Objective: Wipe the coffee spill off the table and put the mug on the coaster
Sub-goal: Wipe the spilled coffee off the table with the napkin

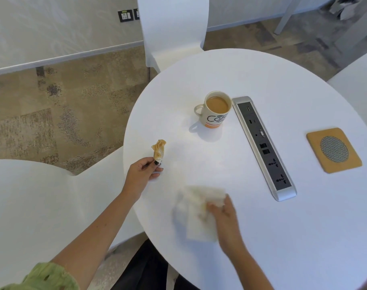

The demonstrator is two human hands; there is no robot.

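Left hand [144,171] pinches a stained tissue [159,150], right hand [222,214] grips a napkin [196,214]; power strip [263,146] separates mug [215,109] from coaster [316,155].

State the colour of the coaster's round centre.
Grey mesh, in a tan coaster; head view.
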